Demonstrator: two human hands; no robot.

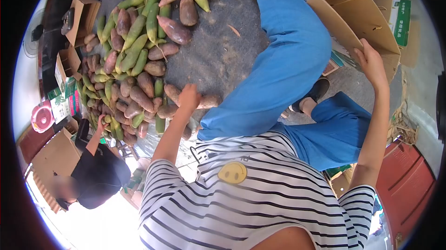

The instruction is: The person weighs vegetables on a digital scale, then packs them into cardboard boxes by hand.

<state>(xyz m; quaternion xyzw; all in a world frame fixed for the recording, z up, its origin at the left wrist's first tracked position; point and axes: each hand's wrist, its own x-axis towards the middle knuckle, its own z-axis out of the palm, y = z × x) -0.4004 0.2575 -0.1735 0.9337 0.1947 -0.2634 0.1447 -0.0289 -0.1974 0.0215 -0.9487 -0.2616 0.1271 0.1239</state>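
My left hand [189,96] is closed over a reddish-brown radish [210,101] at the near edge of a large pile on the dark ground cloth. Its fingertips are partly hidden. Beside that hand lie other reddish-brown radishes [173,93]. Long green radishes [134,55] are mixed with the reddish ones through the pile. On my right, my right hand [371,62] grips the edge of an upright, open cardboard box [353,13], thumb on one side of the panel and fingers on the other. The inside of this box is partly hidden.
A co-worker in dark clothes [103,175] reaches into the far left of the pile. Cardboard boxes [86,17] stand along the left, near a pink round object [42,116]. A green-and-white carton [400,22] is behind my box. My blue-trousered leg [288,59] lies between pile and box.
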